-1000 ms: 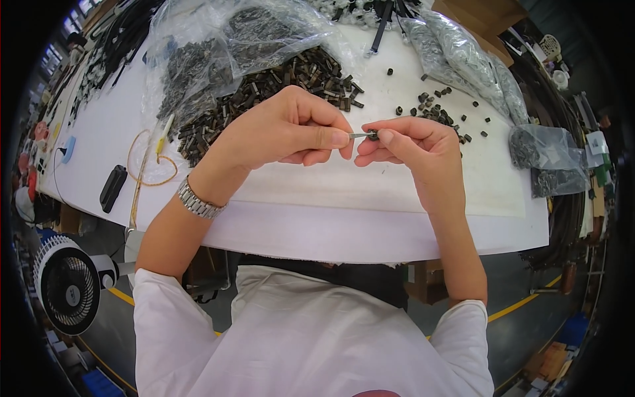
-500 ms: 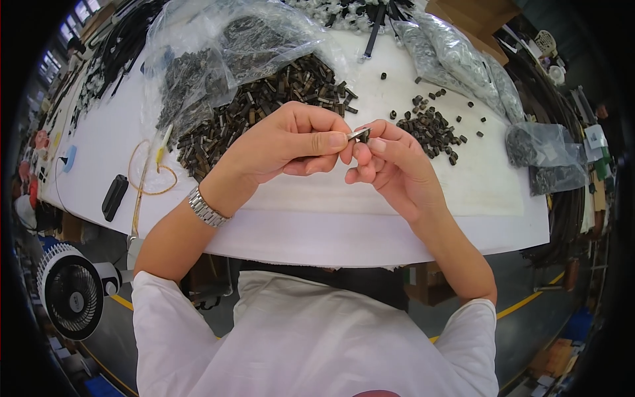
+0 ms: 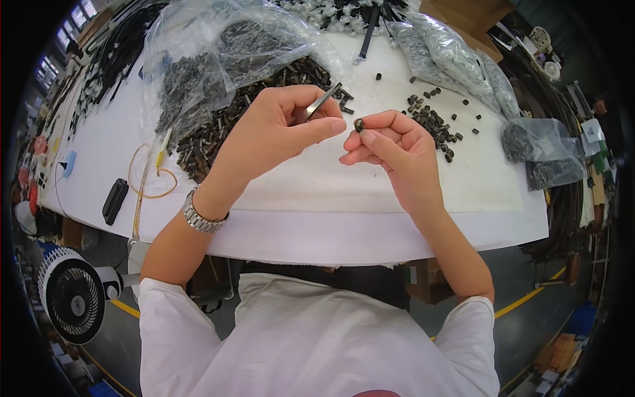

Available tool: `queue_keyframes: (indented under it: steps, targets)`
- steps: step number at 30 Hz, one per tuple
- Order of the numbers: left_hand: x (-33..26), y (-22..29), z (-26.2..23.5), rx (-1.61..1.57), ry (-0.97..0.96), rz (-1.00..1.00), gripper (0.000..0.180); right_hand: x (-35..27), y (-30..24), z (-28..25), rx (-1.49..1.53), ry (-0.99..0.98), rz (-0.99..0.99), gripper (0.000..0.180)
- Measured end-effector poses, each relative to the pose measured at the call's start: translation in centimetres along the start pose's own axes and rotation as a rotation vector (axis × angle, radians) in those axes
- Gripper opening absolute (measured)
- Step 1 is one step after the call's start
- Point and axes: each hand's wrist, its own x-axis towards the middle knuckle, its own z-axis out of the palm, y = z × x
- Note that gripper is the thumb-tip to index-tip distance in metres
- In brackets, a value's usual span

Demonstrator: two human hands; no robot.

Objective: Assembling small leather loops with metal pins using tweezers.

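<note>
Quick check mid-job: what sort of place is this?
Probably a workshop or factory floor for small-parts work: a heap of small dark oblong pieces and a pile of small dark stubby pieces share a broad white table, and a yellow line crosses the grey floor.

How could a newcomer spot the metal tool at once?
Over the white table, find the left hand, just past the watch. The tool slants up and right from it: slim and silver, unlike the chunky dark parts heaped beyond.

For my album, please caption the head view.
Left hand holds a slim silvery tool, right hand pinches a small dark cylindrical piece, above a white table.
</note>
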Motion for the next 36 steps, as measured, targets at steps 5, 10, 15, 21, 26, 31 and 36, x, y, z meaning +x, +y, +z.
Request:
queue_keyframes:
  steps: [5,10,15,21,26,31,36]
  targets:
    - [-0.3,-0.9,1.3,0.301,0.160,0.248,0.012,-0.4,0.2,1.4,-0.146,0.005,-0.110,0.015]
    - [-0.6,-1.2,1.8,0.332,0.197,0.246,0.010,-0.6,0.8,1.8,-0.208,0.015,-0.173,0.015]
    - [-0.7,-1.3,2.5,0.348,0.274,0.383,0.005,-0.6,0.7,2.4,-0.273,0.048,-0.179,0.015]
    - [-0.3,-1.7,3.1,0.514,0.351,0.505,0.011,-0.6,0.9,2.4,-0.343,0.100,-0.107,0.016]
    - [-0.8,-0.8,2.0,0.412,0.263,0.380,0.008,0.4,0.2,1.0,-0.258,-0.056,-0.142,0.018]
    - [0.1,-2.3,1.4,0.204,0.173,0.306,0.006,1.4,0.7,-0.4,-0.133,-0.104,-0.109,0.019]
    - [0.6,-2.1,0.8,0.210,0.104,0.240,0.014,0.2,0.7,0.4,-0.395,0.048,-0.232,0.018]
